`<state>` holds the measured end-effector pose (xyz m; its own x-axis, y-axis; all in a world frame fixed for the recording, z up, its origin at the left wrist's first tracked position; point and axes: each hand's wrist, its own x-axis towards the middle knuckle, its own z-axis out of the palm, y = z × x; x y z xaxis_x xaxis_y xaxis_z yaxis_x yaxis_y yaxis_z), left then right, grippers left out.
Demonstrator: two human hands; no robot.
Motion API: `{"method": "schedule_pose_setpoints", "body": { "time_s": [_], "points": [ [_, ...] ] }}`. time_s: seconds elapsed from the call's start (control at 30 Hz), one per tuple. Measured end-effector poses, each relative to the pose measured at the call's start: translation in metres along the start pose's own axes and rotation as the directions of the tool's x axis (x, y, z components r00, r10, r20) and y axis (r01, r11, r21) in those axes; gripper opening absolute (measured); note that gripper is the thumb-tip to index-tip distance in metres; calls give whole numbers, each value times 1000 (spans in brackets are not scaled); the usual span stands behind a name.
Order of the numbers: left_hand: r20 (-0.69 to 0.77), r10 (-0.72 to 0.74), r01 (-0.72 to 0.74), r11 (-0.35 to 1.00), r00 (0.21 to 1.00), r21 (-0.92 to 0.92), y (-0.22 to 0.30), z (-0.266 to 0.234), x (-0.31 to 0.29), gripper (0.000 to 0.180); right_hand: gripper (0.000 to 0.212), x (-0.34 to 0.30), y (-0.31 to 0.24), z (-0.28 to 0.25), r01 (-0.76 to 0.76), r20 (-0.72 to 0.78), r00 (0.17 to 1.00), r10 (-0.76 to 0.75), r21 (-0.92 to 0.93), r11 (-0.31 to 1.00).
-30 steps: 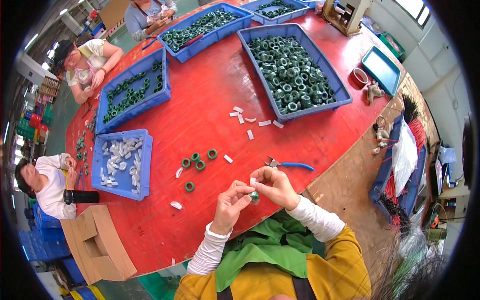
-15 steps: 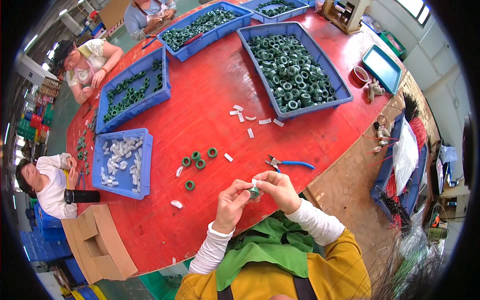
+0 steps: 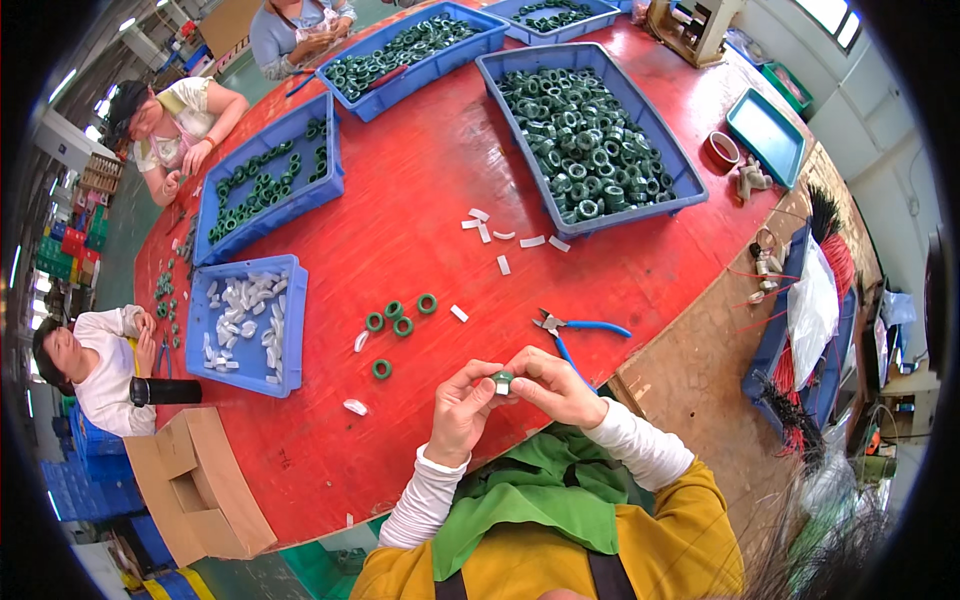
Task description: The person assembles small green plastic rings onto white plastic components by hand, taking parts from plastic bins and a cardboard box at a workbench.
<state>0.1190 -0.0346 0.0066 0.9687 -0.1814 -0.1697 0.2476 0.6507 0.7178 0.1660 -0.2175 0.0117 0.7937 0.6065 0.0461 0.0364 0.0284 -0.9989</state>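
Observation:
Near the table's front edge, my left hand (image 3: pixel 460 412) and my right hand (image 3: pixel 556 388) pinch a small green ring (image 3: pixel 504 376) between thumbs and fingertips. A white plastic strip (image 3: pixel 502 389) sits against the ring's near side; fingers partly hide both. Beyond my left hand lie several loose green rings (image 3: pixel 403 326) and a few white strips (image 3: pixel 459 313). Just beyond my right hand, wire cutters with blue handles (image 3: pixel 582 326) rest on the red table (image 3: pixel 420 210), jaws apart.
Blue trays (image 3: pixel 690 190) of green rings stand across the table; a smaller blue tray (image 3: pixel 292 350) at left holds white strips. More strips (image 3: pixel 503 265) lie mid-table. A cardboard box (image 3: pixel 235 500) and black bottle (image 3: pixel 165 391) are at left, wire bundles (image 3: pixel 835 265) at right. Three people sit around the table.
The green ring has been turned in my fingers: the white strip, upright above it before, now lies on its near side. My right hand's fingers have shifted slightly, showing more of the cutters' handle.

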Motion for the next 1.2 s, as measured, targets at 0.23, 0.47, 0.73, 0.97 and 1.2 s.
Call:
{"method": "schedule_pose_setpoints", "body": {
  "time_s": [0.23, 0.47, 0.73, 0.97, 1.2],
  "points": [
    [13, -21, 21, 999, 1000, 50, 3, -5, -1, 21, 12, 6, -12, -9, 121, 57, 992, -110, -254, 960],
    [-87, -5, 4, 1000, 996, -19, -5, -2, -3, 18, 19, 10, -31, 0, 335, -66, 883, -464, -603, 724],
    [-160, -46, 12, 979, 986, -205, -11, -3, 6, 15, 19, 10, -26, 4, 588, 122, 630, -767, -719, 370],
    [-194, 38, -69, 985, 980, -158, -10, 5, 4, 13, 20, 2, -20, 9, 529, 31, 754, -656, -621, 578],
    [-143, 125, -112, 989, 982, 92, -12, 13, 0, 14, 19, 6, -37, 1, 348, -224, 855, -468, -422, 837]
  ]
}}
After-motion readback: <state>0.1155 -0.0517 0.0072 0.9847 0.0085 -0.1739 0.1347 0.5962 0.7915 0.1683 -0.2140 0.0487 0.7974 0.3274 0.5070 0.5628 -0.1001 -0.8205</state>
